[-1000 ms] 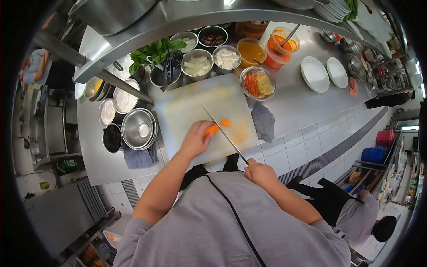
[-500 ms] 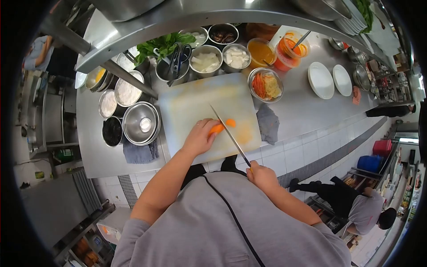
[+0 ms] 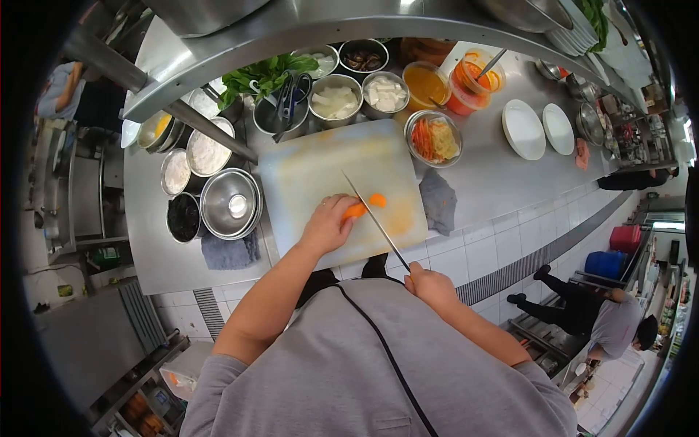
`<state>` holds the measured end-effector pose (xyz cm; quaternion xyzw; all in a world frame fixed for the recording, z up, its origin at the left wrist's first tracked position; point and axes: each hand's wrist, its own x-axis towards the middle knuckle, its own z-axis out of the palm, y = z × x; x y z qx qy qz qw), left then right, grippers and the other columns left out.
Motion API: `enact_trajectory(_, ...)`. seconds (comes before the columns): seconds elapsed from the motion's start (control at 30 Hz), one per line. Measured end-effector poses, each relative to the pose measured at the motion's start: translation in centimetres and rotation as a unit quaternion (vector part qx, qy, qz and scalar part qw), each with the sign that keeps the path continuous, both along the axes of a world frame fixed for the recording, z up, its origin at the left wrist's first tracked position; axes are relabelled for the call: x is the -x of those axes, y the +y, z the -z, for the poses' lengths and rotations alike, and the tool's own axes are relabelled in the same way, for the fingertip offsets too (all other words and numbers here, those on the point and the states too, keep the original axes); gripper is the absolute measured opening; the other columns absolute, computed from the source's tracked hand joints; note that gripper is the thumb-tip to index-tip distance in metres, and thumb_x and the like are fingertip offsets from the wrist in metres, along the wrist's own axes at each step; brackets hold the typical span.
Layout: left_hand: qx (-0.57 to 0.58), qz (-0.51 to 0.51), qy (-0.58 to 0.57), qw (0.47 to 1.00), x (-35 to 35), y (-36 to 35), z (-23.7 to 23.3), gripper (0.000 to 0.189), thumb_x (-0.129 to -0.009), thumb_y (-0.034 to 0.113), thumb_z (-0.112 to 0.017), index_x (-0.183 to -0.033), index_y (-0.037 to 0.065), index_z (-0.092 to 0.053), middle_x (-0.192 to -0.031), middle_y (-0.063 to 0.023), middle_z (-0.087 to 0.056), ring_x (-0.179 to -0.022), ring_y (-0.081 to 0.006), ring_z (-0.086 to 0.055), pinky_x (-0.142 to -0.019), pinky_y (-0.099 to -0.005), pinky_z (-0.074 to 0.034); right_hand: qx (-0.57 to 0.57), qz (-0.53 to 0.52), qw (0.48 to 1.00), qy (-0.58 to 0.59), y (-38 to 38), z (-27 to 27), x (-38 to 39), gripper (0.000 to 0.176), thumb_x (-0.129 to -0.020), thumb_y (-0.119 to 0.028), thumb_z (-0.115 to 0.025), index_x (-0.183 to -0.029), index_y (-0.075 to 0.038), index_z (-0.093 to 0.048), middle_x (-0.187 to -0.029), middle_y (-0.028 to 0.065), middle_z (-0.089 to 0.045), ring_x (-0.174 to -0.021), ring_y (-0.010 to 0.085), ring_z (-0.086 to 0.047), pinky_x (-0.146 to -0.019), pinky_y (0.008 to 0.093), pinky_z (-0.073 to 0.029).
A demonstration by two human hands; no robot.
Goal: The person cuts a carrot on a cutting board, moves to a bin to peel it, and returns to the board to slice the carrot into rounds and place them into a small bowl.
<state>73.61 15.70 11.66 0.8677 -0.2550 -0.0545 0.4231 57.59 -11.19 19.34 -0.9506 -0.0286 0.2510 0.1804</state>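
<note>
On the pale cutting board (image 3: 298,175), my left hand (image 3: 328,224) holds down a carrot (image 3: 354,211), its fingers closed over the orange piece. The handle of a long knife (image 3: 377,221) is in the closed grip of my right hand (image 3: 431,284). Its blade runs diagonally across the board, at the carrot's right end. A cut carrot piece (image 3: 377,199) lies just right of the blade, apart from the carrot under my fingers.
Behind the board stand a pot of tongs (image 3: 282,120), a bowl of white chunks (image 3: 335,102) and a bowl of shredded vegetables (image 3: 435,138). Nested steel bowls (image 3: 230,202) are at left, a grey cloth (image 3: 438,202) at right. A metal shelf (image 3: 349,23) overhangs the counter.
Both my hands, the knife and the carrot look almost unchanged. At the lower right, another person has shifted slightly rightward, with their legs in a different position.
</note>
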Motion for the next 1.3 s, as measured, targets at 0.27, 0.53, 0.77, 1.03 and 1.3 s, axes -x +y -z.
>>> enact_trajectory(0.27, 0.004, -0.009, -0.02, 1.0, 0.2, 0.1, 0.9, 0.046, -0.092, 0.007, -0.07, -0.137, 0.01, -0.062, -0.135, -0.0173, -0.064, -0.123, -0.0402, -0.06, -0.107, -0.0481, -0.05, -0.015, 0.011, 1.0, -0.004, 1.1, 5.5, -2.0, 0.029, -0.102, -0.031, -0.063, -0.104, -0.004, -0.055, -0.073, 0.0231, -0.071, -0.07, 0.0452, -0.072, -0.065, 0.0572, -0.057)
enact_trajectory(0.53, 0.002, -0.018, 0.001, 1.0, 0.4, 0.0, 0.3, 0.045, -0.091, 0.007, -0.071, -0.135, 0.012, -0.063, -0.135, -0.0179, -0.063, -0.123, -0.0413, -0.061, -0.105, -0.0484, -0.052, -0.02, 0.068, 0.997, 0.013, 1.0, 3.9, -1.1, 0.028, -0.102, -0.033, -0.061, -0.106, -0.005, -0.056, -0.077, 0.0239, -0.073, -0.074, 0.0463, -0.073, -0.067, 0.0591, -0.057)
enact_trajectory(0.77, 0.011, -0.01, 0.002, 1.0, 0.3, 0.1, 0.0, 0.043, -0.091, 0.005, -0.071, -0.133, 0.009, -0.063, -0.135, -0.0189, -0.063, -0.124, -0.0426, -0.061, -0.107, -0.0481, -0.052, -0.005, 0.045, 0.999, 0.03, 0.8, 0.5, -0.3, 0.028, -0.103, -0.032, -0.061, -0.103, -0.005, -0.055, -0.076, 0.0216, -0.073, -0.073, 0.0447, -0.073, -0.067, 0.0579, -0.057)
enact_trajectory(1.03, 0.0, -0.01, 0.011, 1.0, 0.0, 0.3, -0.1, 0.043, -0.091, 0.006, -0.071, -0.133, 0.009, -0.063, -0.134, -0.0186, -0.064, -0.124, -0.0423, -0.06, -0.108, -0.0479, -0.051, 0.005, 0.021, 1.0, 0.013, 0.9, 1.3, -0.8, 0.025, -0.102, -0.029, -0.062, -0.102, -0.005, -0.056, -0.074, 0.0222, -0.072, -0.072, 0.0451, -0.073, -0.068, 0.0576, -0.058)
enact_trajectory(1.3, -0.006, -0.008, 0.015, 1.0, 0.2, 0.4, 0.4, 0.043, -0.091, 0.006, -0.072, -0.133, 0.01, -0.063, -0.133, -0.0175, -0.064, -0.125, -0.0408, -0.06, -0.108, -0.0474, -0.051, 0.002, 0.057, 0.998, -0.021, 2.4, 6.0, -2.9, 0.028, -0.101, -0.031, -0.062, -0.103, -0.004, -0.057, -0.075, 0.0247, -0.072, -0.073, 0.0463, -0.073, -0.067, 0.059, -0.058)
